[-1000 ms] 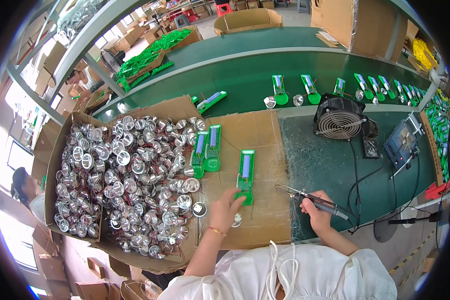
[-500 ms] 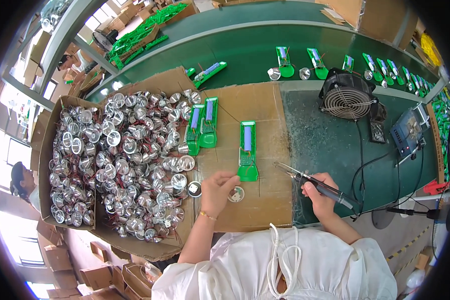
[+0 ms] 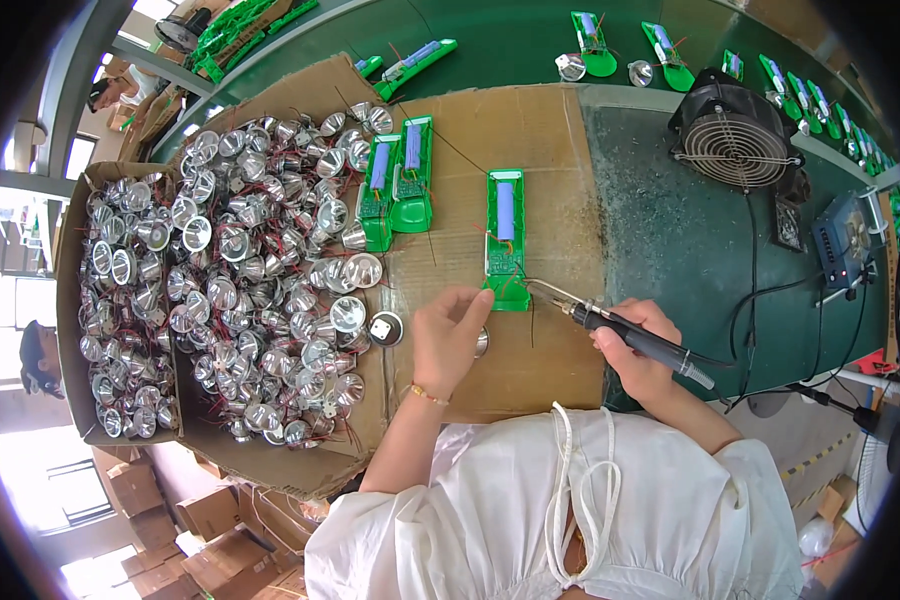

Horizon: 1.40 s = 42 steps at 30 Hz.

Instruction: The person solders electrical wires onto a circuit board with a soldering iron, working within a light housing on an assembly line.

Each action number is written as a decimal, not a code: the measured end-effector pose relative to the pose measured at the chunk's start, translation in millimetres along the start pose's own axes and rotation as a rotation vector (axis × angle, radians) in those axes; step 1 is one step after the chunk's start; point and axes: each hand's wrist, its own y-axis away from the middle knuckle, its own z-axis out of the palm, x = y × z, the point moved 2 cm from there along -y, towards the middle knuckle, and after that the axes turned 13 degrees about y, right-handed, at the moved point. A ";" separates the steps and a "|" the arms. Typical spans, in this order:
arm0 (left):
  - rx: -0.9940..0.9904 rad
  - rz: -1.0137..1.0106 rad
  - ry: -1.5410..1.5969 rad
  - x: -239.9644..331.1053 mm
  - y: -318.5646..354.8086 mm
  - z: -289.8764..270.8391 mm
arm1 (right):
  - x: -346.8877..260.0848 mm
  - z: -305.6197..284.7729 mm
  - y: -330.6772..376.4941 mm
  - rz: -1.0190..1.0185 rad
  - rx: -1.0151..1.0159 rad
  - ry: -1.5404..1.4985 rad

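My right hand (image 3: pixel 642 350) is closed round the black handle of a soldering iron (image 3: pixel 625 335), whose thin metal tip reaches the lower end of a green plastic housing (image 3: pixel 511 293). That housing lies on the cardboard and holds a purple cylindrical battery (image 3: pixel 506 212) above a small green circuit board (image 3: pixel 503 257) with thin wires. At the housing's lower left edge, my left hand (image 3: pixel 450 338) pinches with thumb and finger; what is between them is too small to make out. A silver reflector cup (image 3: pixel 482 343) shows partly behind that hand. A round black-rimmed piece with a white centre (image 3: pixel 385 328) lies to its left.
Left, a cardboard box (image 3: pixel 300 478) is heaped with reflector cups (image 3: pixel 235 243). Two more filled housings (image 3: pixel 411 205) lie beside it. A black fan (image 3: pixel 735 150) and a blue soldering station (image 3: pixel 842 245) stand right, with a cable (image 3: pixel 753 270). More housings line the far belt.
The soldering iron has moved left, its tip now at the housing's lower end. My left hand has come up against the housing's lower left edge. The whole view has shifted.
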 end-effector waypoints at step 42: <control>0.124 0.466 -0.138 14.5 -12.4 7.9 | 2.4 8.7 -7.8 0.224 0.085 -0.188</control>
